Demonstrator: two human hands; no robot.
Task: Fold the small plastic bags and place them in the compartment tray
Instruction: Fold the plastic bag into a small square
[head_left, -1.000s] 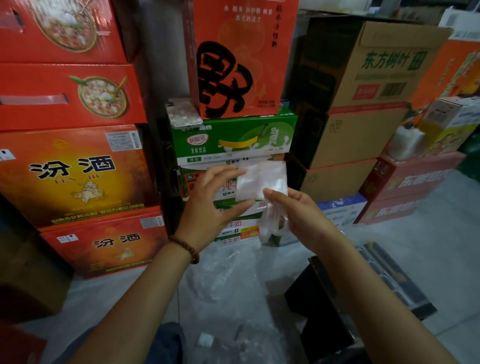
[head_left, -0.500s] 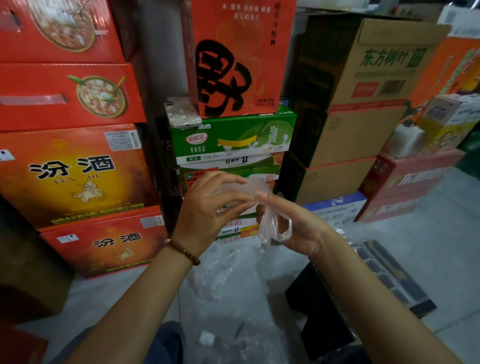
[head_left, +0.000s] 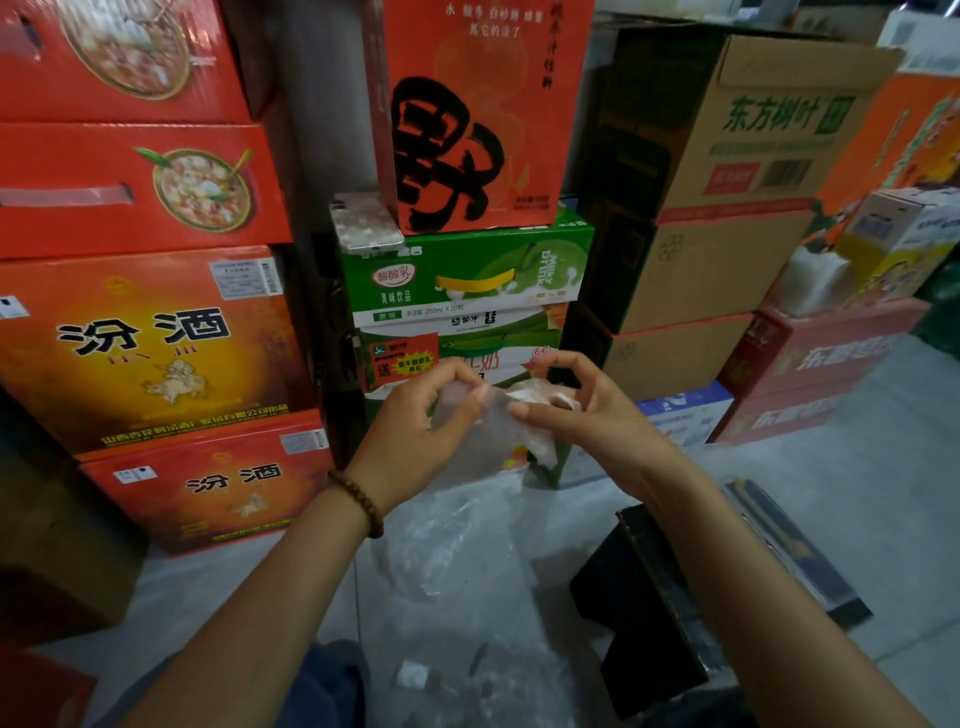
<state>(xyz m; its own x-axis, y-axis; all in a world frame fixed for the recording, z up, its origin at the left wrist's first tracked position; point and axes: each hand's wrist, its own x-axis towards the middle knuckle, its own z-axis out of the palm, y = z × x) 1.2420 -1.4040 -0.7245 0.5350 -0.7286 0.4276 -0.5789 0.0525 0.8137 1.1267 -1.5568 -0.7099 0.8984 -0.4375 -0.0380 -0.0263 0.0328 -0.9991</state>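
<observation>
A small clear plastic bag (head_left: 501, 415) is stretched between my two hands at mid-frame, in front of the stacked cartons. My left hand (head_left: 415, 431) pinches its left end with thumb and fingers. My right hand (head_left: 566, 410) pinches the right end, where the film is bunched and hangs down a little. The dark compartment tray (head_left: 789, 551) lies on the floor at the lower right, partly hidden behind my right forearm. More clear plastic bags (head_left: 457, 540) lie loose on the floor below my hands.
Red liquor cartons (head_left: 150, 348) are stacked at the left. Green milk cartons (head_left: 467, 280) with a phone (head_left: 366, 223) on top stand straight ahead. Brown boxes (head_left: 727, 218) rise at the right. A black box (head_left: 639, 597) sits on the grey floor beside the tray.
The bag was held up flat and wide; my hands came together over it and lowered, and now it is pulled into a narrow strip between my fingertips.
</observation>
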